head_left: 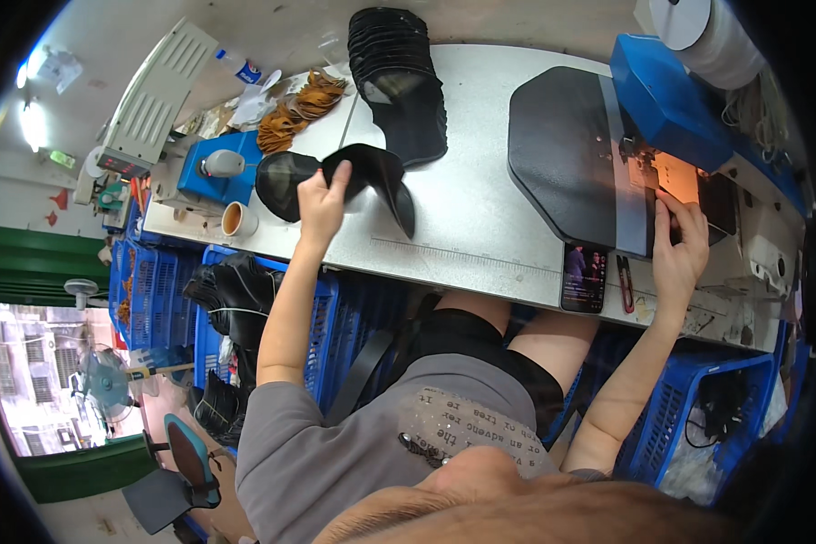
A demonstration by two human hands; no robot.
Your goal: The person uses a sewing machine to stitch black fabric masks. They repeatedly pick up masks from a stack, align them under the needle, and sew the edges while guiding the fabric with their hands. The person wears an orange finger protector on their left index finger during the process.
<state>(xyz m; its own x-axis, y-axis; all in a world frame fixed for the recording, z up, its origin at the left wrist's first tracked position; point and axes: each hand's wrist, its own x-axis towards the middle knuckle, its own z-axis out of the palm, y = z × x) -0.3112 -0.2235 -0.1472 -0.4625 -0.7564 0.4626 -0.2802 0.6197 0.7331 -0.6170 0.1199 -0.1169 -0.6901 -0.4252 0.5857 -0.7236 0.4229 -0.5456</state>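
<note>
Left hand (322,201) pinches a curved black cap piece (372,181) w/ fingers closed on its edge, lifting it off the grey desk (480,227) beside the stack of black pieces (399,82). Right hand (680,249) lies flat, fingers spread, by the sewing machine (671,109) — likely feeding next. Piece looks stiff, smooth, matte.

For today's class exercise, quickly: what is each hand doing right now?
Left hand: closed on a black cap piece.
Right hand: fingers pressed flat on the sewing machine bed, holding nothing.
</note>
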